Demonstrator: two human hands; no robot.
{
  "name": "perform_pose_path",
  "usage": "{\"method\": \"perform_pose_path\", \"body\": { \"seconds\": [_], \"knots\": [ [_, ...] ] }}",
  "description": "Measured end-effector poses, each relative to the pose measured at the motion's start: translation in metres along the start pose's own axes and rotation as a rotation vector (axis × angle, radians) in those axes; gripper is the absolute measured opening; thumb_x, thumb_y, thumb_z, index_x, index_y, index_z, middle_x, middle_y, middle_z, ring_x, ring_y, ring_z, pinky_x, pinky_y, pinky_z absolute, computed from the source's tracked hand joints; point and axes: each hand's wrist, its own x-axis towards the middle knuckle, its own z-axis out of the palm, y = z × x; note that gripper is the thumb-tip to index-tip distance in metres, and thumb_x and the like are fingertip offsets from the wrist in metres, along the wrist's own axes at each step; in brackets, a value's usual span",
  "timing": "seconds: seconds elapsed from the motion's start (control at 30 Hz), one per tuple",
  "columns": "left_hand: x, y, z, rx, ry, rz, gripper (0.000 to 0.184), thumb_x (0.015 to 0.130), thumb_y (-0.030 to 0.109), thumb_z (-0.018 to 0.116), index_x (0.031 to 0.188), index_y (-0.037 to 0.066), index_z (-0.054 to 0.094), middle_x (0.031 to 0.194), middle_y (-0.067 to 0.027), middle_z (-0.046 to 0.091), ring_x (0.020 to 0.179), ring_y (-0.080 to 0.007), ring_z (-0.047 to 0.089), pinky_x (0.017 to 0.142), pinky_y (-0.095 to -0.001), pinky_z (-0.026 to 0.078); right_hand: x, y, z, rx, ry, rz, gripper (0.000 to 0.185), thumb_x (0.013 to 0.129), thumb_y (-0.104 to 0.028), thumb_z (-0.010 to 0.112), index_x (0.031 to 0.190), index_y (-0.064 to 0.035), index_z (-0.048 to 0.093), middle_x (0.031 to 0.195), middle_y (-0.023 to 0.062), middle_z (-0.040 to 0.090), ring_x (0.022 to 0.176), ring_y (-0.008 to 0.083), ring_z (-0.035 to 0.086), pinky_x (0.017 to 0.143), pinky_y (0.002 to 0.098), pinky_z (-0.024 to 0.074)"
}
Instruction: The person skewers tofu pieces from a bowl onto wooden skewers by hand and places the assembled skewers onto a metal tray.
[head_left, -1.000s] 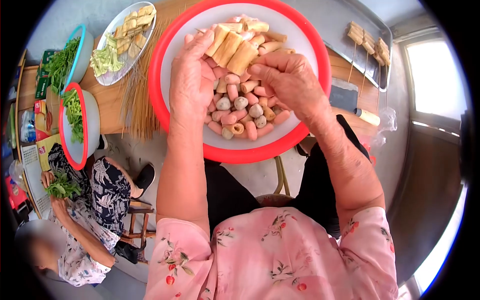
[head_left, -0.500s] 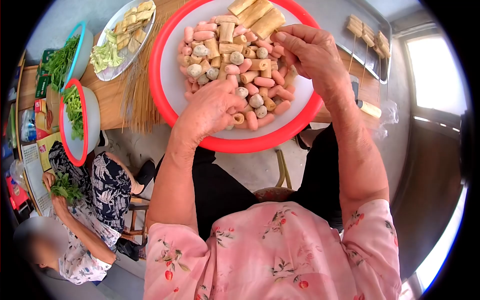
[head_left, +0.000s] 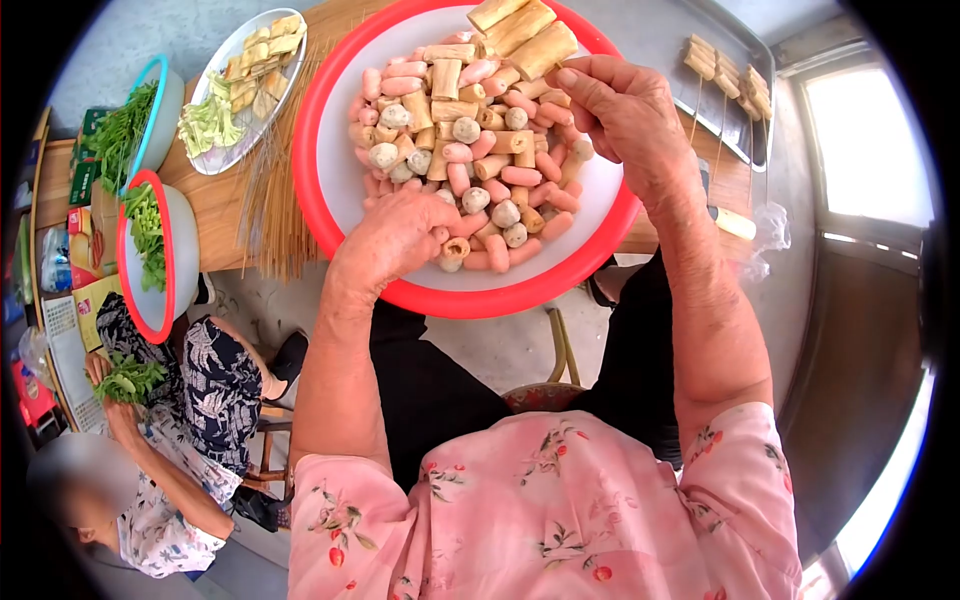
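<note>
A wide white basin with a red rim [head_left: 312,190] holds a mixed heap of small pink sausages [head_left: 520,176], grey-white meatballs [head_left: 466,130] and pale brown hollow rolls [head_left: 446,80]. My right hand [head_left: 635,115] pinches the end of a skewer over the basin's right side. Several flat, tan tofu-skin rolls [head_left: 527,38] sit side by side on that skewer, towards the top of the basin. My left hand [head_left: 388,240] is at the near left of the heap, fingers curled down against the pieces. What lies between its fingertips is hidden.
Loose bamboo skewers [head_left: 275,200] lie left of the basin. An oval plate [head_left: 205,160] of sliced food and two basins of greens, one blue-rimmed [head_left: 157,68], one red-rimmed [head_left: 172,270], stand farther left. A metal tray [head_left: 762,150] holds finished skewers [head_left: 728,72]. A person [head_left: 170,470] handles greens.
My left hand has drawn back to the left and nearer me, its fingers more curled. My right hand still holds the skewer of rolls, almost unmoved. The view has shifted slightly.
</note>
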Motion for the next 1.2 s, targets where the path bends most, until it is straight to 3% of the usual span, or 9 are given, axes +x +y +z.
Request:
{"method": "perform_pose_path", "body": {
  "seconds": [0.13,0.17,0.3,0.47,0.57,0.8,0.97,1.03,1.2],
  "knots": [
    [-0.004,-0.003,-0.017,-0.409,0.02,-0.244,0.018,0.072,-0.002,0.058,0.089,0.0,0.062,0.074,-0.0009,0.053,0.067,-0.0102,0.05,0.06,-0.0244,0.042,-0.003,-0.002,0.001,0.052,-0.011,0.009,0.021,0.089,-0.019,0.06,0.095,0.0004,0.065,0.055,-0.0053,0.046,0.042,0.0003,0.03,0.037,0.017,0.0203],
    [-0.006,-0.002,-0.025,-0.555,0.034,-0.336,0.018,0.074,0.002,0.059,0.091,-0.003,0.06,0.079,0.0006,0.055,0.068,-0.0078,0.053,0.062,-0.0226,0.045,-0.002,-0.002,-0.002,0.056,-0.043,0.004,0.02,0.088,-0.014,0.056,0.089,0.0033,0.065,0.059,0.0017,0.054,0.048,0.0061,0.049,0.039,0.0206,0.0427],
    [-0.006,0.009,-0.035,-1.064,0.155,-0.279,0.024,0.077,0.007,0.059,0.099,-0.003,0.057,0.082,-0.0036,0.059,0.072,-0.0105,0.059,0.067,-0.0247,0.051,0.001,0.003,0.003,0.035,-0.039,0.004,0.017,0.088,-0.012,0.056,0.089,0.0016,0.066,0.058,0.0002,0.054,0.047,0.005,0.048,0.039,0.0199,0.0407],
    [0.006,0.016,-0.035,-1.119,0.357,-0.206,0.021,0.079,0.006,0.057,0.098,-0.003,0.058,0.082,-0.0044,0.059,0.069,-0.0103,0.059,0.062,-0.0236,0.05,-0.011,0.0,0.029,0.189,-0.062,0.297,0.02,0.087,-0.021,0.063,0.09,-0.0022,0.065,0.065,-0.001,0.054,0.055,0.0047,0.051,0.044,0.02,0.0429],
    [0.013,0.021,-0.033,-1.151,0.385,-0.168,0.02,0.079,0.002,0.057,0.098,-0.003,0.058,0.081,-0.0023,0.057,0.068,-0.0088,0.057,0.061,-0.0216,0.05,-0.008,0.016,0.038,0.119,-0.138,0.192,0.022,0.079,-0.017,0.072,0.09,-0.0011,0.062,0.075,0.0031,0.061,0.068,0.009,0.056,0.058,0.0216,0.0477],
    [0.021,0.033,-0.027,-1.129,0.431,-0.14,0.018,0.079,-0.002,0.058,0.097,-0.001,0.058,0.077,-0.0006,0.055,0.062,-0.0065,0.054,0.055,-0.0191,0.047,-0.007,0.014,0.038,0.138,-0.302,0.099,0.027,0.072,-0.009,0.076,0.09,-0.0014,0.057,0.079,0.0051,0.059,0.071,0.0095,0.056,0.06,0.0231,0.0476],
    [0.021,0.037,-0.027,-1.001,0.547,-0.164,0.018,0.081,-0.003,0.057,0.098,0.001,0.056,0.078,0.0015,0.053,0.061,-0.0039,0.05,0.052,-0.0172,0.043,-0.01,0.021,0.046,0.032,-0.252,0.062,0.027,0.075,-0.013,0.074,0.094,0.0004,0.061,0.08,0.0054,0.061,0.073,0.0104,0.057,0.061,0.0237,0.0481],
    [0.019,0.039,-0.032,-1.214,0.57,-0.136,0.018,0.081,-0.001,0.059,0.098,0.002,0.055,0.077,0.0027,0.052,0.061,-0.0025,0.048,0.051,-0.0152,0.041,-0.013,0.011,0.047,0.124,-0.173,0.195,0.028,0.077,-0.017,0.072,0.096,0.002,0.062,0.08,0.0059,0.061,0.07,0.01,0.056,0.06,0.0238,0.0479],
    [0.017,0.045,-0.03,-1.09,0.471,-0.136,0.015,0.083,0.002,0.06,0.098,0.0,0.055,0.073,0.002,0.053,0.06,-0.0035,0.05,0.049,-0.0146,0.041,-0.009,0.016,0.048,0.132,-0.049,0.12,0.026,0.078,-0.016,0.071,0.09,0.0036,0.061,0.074,0.0063,0.061,0.062,0.0092,0.055,0.054,0.0242,0.0465]
  ]
}}
